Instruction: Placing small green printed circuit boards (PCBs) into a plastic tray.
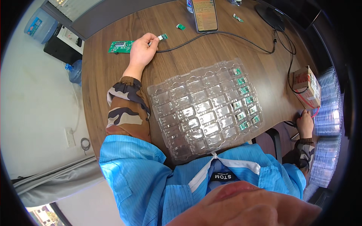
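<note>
My left hand (142, 51) is at the far left of the table, its fingers closed in a pinch on a small green circuit board (164, 36) with a white part. Beside that hand, partly covered by it, lies a larger green circuit board (120, 46) with a digit display. A black cable (181, 46) runs from near this hand across the table. My right hand (304, 123) is low at the table's right edge, below a cardboard box (307, 87). Its fingers are curled near red and dark wires; what they hold is too small to make out.
A clear plastic tray (203, 107) carries several small green boards in its right-hand pockets. A phone (204, 17) stands upright at the back, with loose boards (181, 27) (237, 17) near it. A monitor stand (269, 17) is back right; stacked clear trays (327, 101) stand beyond the box.
</note>
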The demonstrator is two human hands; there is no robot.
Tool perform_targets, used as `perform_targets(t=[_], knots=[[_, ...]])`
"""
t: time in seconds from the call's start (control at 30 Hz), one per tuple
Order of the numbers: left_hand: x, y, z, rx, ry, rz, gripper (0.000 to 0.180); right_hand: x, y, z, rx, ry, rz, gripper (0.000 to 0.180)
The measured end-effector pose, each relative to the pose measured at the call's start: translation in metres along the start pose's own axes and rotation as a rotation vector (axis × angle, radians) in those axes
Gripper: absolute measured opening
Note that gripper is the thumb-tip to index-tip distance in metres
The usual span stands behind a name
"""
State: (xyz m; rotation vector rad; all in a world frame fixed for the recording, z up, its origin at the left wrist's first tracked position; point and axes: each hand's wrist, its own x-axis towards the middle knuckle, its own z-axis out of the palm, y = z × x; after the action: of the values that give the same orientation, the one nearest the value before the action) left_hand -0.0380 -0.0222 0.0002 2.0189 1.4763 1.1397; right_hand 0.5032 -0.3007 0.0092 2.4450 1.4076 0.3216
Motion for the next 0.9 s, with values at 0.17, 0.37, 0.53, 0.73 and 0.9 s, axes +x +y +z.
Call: perform_targets(t=[0.17, 0.37, 0.53, 0.73, 0.9], knots=[[-0.001, 0.002, 0.000, -0.003, 0.001, 0.006, 0.016, 0.001, -0.004, -0.004, -0.017, -0.009, 0.048, 0.025], [-0.001, 0.000, 0.000, -0.003, 0.001, 0.007, 0.017, 0.004, 0.000, -0.006, 0.001, -0.032, 0.025, 0.023], [-0.001, 0.001, 0.000, 0.029, 0.000, 0.008, 0.017, 0.004, 0.000, -0.010, 0.018, -0.058, 0.015, 0.021], [0.000, -0.002, 0.001, 0.037, -0.004, 0.004, 0.018, 0.007, 0.000, -0.010, 0.013, -0.054, -0.012, 0.017], [0.000, -0.003, 0.002, 0.054, -0.007, 0.001, 0.018, 0.010, 0.001, -0.006, -0.001, -0.036, 0.004, 0.016]])
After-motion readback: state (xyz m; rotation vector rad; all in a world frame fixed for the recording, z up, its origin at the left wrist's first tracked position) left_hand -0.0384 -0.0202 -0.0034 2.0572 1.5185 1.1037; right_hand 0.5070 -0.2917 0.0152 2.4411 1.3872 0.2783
